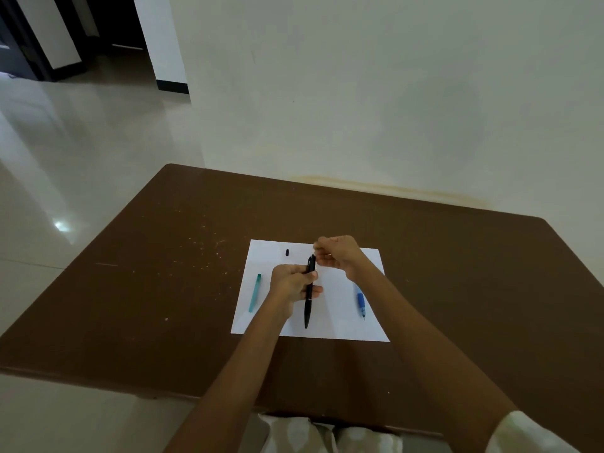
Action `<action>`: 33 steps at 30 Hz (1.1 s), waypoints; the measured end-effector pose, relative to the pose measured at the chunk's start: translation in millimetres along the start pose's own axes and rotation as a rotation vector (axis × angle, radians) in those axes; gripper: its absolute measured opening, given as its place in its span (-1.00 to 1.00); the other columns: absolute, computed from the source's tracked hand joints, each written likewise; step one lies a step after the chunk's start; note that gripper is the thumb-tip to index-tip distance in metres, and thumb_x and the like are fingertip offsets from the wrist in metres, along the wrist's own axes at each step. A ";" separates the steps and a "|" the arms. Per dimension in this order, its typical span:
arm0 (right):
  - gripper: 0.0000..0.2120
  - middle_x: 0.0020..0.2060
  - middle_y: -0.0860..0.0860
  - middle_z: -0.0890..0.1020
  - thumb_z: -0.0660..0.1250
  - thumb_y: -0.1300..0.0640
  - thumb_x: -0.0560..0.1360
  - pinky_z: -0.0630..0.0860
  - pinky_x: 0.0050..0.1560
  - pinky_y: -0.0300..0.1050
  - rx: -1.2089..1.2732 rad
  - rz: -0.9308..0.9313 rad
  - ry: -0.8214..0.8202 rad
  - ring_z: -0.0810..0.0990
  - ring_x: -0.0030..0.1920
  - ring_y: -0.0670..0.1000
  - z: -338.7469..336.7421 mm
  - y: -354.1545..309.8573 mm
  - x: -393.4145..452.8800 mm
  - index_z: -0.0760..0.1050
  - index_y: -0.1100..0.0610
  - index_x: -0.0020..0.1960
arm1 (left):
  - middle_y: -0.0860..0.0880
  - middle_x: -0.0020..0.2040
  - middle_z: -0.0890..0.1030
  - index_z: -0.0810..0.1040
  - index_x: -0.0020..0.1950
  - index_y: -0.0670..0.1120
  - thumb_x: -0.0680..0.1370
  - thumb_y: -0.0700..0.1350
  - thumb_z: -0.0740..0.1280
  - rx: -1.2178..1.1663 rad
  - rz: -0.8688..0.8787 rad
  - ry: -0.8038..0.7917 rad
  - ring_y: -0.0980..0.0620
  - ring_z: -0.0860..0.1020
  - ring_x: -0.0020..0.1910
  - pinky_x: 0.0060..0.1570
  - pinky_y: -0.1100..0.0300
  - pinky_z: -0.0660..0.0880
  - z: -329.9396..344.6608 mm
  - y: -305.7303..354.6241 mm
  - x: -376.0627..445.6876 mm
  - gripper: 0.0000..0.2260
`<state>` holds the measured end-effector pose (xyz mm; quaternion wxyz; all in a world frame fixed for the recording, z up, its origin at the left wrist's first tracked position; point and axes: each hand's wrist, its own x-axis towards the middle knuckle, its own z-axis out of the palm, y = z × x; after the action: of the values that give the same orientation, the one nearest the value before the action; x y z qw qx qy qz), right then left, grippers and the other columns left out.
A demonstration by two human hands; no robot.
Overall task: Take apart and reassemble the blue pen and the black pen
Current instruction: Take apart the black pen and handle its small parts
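Over the white paper sheet on the brown table, the left hand grasps the slim black plastic pen; the right hand, fingers curled at its 12 o'clock end, grip indeterminate. Blue pen part lies at 3 o'clock, teal barrel at 9.

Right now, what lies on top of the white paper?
On the white paper: a teal pen part, a small dark cap, and a blue pen piece, partly covered by the right forearm.
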<state>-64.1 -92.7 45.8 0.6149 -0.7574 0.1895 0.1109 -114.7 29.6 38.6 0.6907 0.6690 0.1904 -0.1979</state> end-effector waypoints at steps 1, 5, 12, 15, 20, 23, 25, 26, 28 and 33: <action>-0.87 -0.33 0.11 0.59 0.33 0.24 0.47 0.57 -0.39 -0.31 -0.011 -0.004 0.030 0.57 -0.35 -0.03 -2.7 -0.2 4.2 0.56 0.29 -0.20 | -0.13 -0.06 0.60 0.52 0.17 -0.27 0.49 -0.26 0.35 0.006 -0.011 0.009 -0.01 0.62 -0.33 -0.36 0.27 0.56 1.3 -3.1 0.5 -0.74; -0.80 -0.23 0.15 0.66 0.37 0.16 0.48 0.62 -0.10 -0.12 -0.447 -0.154 0.124 0.62 -0.29 0.02 -6.5 9.8 25.0 0.62 0.32 -0.08 | -0.13 -0.06 0.60 0.52 0.17 -0.25 0.48 -0.24 0.38 0.004 -0.016 0.088 -0.05 0.63 -0.30 -0.21 0.20 0.58 0.8 -15.8 11.0 -0.72; -0.80 -0.10 0.15 0.69 0.38 0.12 0.47 0.52 -0.07 -0.10 -0.904 -0.332 0.192 0.65 -0.08 0.12 12.0 11.9 35.3 0.64 0.25 -0.03 | -0.17 0.03 0.60 0.49 0.20 -0.17 0.45 -0.17 0.42 0.099 0.024 0.153 -0.08 0.62 -0.28 -0.03 0.09 0.60 0.0 -19.7 24.9 -0.67; -0.80 -0.08 0.16 0.69 0.40 0.15 0.46 0.57 -0.01 -0.07 -0.850 -0.304 0.185 0.66 -0.09 0.11 10.6 9.1 35.0 0.64 0.25 0.00 | -0.16 -0.03 0.61 0.50 0.19 -0.16 0.46 -0.18 0.41 0.059 0.034 0.168 -0.06 0.60 -0.30 -0.06 0.10 0.60 -2.5 -21.1 26.5 -0.68; -0.76 -0.04 0.18 0.68 0.38 0.18 0.47 0.61 -0.16 -0.23 -0.350 -0.150 0.104 0.66 -0.18 0.05 -2.3 12.5 -18.6 0.56 0.26 0.11 | -0.17 0.01 0.62 0.51 0.14 -0.18 0.46 -0.21 0.40 -0.045 0.017 0.180 -0.07 0.62 -0.28 -0.17 0.15 0.59 -5.5 -23.1 23.9 -0.74; -0.67 0.00 0.12 0.66 0.40 0.09 0.46 0.58 -0.07 -0.19 -0.474 -0.135 -0.030 0.65 -0.09 0.04 12.1 30.1 -63.3 0.51 0.15 0.19 | -0.17 0.04 0.63 0.53 0.15 -0.23 0.46 -0.22 0.41 -0.072 -0.007 0.182 -0.13 0.64 -0.14 0.04 0.01 0.59 -2.0 -26.7 18.5 -0.72; -0.68 0.06 0.11 0.65 0.37 0.07 0.48 0.55 0.06 -0.16 -0.567 -0.208 0.049 0.64 -0.01 0.06 23.1 41.4 -72.6 0.51 0.15 0.19 | -0.18 0.09 0.62 0.54 0.19 -0.23 0.47 -0.22 0.39 -0.071 -0.017 0.187 -0.15 0.62 -0.01 0.12 0.00 0.56 1.8 -28.1 13.9 -0.70; -0.69 0.09 0.11 0.64 0.35 0.08 0.49 0.53 0.10 -0.17 -0.587 -0.225 0.089 0.63 0.03 0.07 26.6 43.8 -73.9 0.52 0.17 0.20 | -0.18 0.11 0.62 0.54 0.19 -0.23 0.48 -0.22 0.38 -0.071 -0.018 0.189 -0.16 0.60 0.02 0.14 0.01 0.55 3.5 -27.5 10.8 -0.71; -0.69 0.12 0.11 0.63 0.32 0.09 0.51 0.49 0.14 -0.20 -0.613 -0.203 0.117 0.62 0.06 0.08 29.5 44.3 -71.6 0.53 0.19 0.21 | -0.19 0.11 0.61 0.54 0.18 -0.24 0.52 -0.20 0.33 -0.045 -0.013 0.186 -0.16 0.60 0.02 0.13 0.03 0.55 4.1 -26.9 5.3 -0.75; -0.69 0.15 0.11 0.61 0.29 0.11 0.53 0.46 0.16 -0.23 -0.644 -0.152 0.162 0.60 0.08 0.06 28.0 40.1 -61.8 0.51 0.20 0.24 | -0.19 0.14 0.59 0.55 0.09 -0.19 0.58 -0.19 0.23 0.433 0.247 0.328 -0.11 0.59 0.04 0.00 0.19 0.52 -9.4 -22.0 -7.5 -0.83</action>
<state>-135.1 -63.0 28.7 0.3335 -0.9311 0.1359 0.0586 -132.7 38.6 23.5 0.5108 0.8419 0.1699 -0.0376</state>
